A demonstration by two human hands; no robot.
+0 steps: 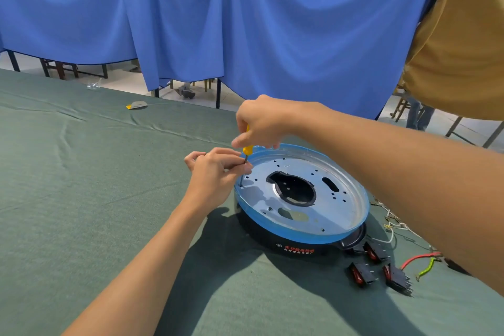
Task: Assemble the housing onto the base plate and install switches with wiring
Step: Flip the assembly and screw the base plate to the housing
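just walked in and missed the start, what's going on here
A person is working a yellow screwdriver at the left rim of the metal base plate, which sits on the black housing. The right hand grips the handle; the left hand pinches the shaft near the tip. The switches and wires lie loose on the green cloth, not yet installed.

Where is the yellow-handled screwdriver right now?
In the head view, the screwdriver stands nearly upright at the left edge of the metal plate, the right hand gripping its handle and the left hand pinching its shaft.
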